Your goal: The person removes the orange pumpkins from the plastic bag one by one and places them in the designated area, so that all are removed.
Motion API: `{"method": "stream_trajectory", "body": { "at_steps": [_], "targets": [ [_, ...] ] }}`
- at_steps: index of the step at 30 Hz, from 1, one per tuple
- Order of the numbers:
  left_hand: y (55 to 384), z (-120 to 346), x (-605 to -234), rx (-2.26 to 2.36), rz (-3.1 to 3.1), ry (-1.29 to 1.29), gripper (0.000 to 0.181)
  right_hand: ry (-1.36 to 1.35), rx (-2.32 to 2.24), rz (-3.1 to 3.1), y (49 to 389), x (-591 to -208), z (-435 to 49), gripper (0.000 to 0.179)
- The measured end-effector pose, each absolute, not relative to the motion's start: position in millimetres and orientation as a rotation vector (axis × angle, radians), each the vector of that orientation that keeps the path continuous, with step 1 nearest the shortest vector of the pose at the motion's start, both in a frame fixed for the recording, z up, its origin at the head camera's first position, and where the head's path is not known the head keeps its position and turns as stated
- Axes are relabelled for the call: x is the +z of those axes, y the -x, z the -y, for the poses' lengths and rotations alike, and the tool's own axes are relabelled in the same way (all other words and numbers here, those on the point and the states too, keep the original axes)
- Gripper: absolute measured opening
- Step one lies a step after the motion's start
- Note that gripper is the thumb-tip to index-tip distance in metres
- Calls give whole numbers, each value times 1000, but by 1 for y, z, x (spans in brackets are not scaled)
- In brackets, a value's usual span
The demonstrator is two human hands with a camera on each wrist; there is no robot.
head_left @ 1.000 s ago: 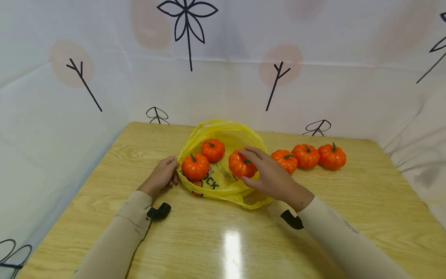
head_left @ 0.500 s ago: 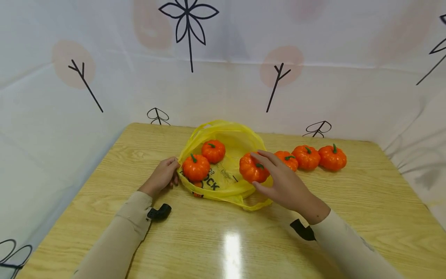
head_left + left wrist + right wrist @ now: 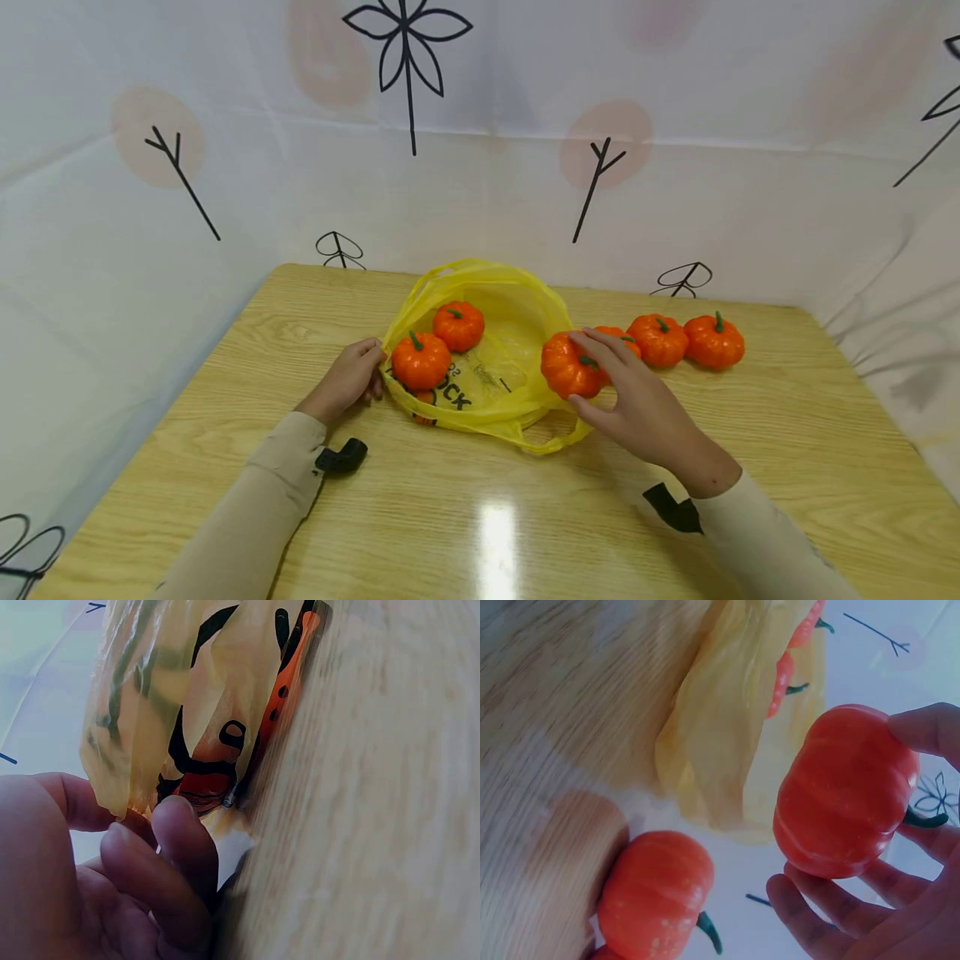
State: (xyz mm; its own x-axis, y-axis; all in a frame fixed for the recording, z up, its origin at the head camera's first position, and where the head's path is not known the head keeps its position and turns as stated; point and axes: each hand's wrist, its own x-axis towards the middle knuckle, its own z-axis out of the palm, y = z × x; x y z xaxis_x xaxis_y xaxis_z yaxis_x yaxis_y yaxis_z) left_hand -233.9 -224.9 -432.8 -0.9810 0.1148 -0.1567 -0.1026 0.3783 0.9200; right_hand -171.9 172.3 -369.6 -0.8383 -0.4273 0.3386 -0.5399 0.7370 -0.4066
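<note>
A yellow plastic bag (image 3: 517, 358) lies with its mouth facing me, two small orange pumpkins inside: one at the front left (image 3: 421, 362), one behind it (image 3: 458, 326). My left hand (image 3: 347, 380) pinches the bag's left rim; in the left wrist view, thumb and fingers (image 3: 187, 840) meet at its edge. Over the bag's right edge, my right hand (image 3: 637, 400) grips another orange pumpkin (image 3: 567, 367) with a green stem. The right wrist view shows that pumpkin (image 3: 847, 791) held between thumb and fingers, off the table, outside the bag's opening.
Three more pumpkins stand in a row right of the bag: the nearest (image 3: 618, 337) partly hidden by my right hand, then a middle one (image 3: 658, 340) and an outer one (image 3: 715, 340). The wooden table (image 3: 420, 517) ends at a patterned cloth backdrop (image 3: 487, 192).
My right hand has moved right with the held pumpkin, from above the bag's inside to its right edge. The left hand and the bag stay almost in place.
</note>
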Motion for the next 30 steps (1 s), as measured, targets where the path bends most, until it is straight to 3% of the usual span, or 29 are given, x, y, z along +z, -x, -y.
{"method": "stream_trajectory", "body": {
  "at_steps": [12,30],
  "targets": [
    [216,214,-398,1610,-2431,-23,24,-773,704,2715,176,-373,-191,75],
    [216,214,-400,1624,-2432,-44,25,-743,656,2934,179,-360,-216,73]
  ]
}}
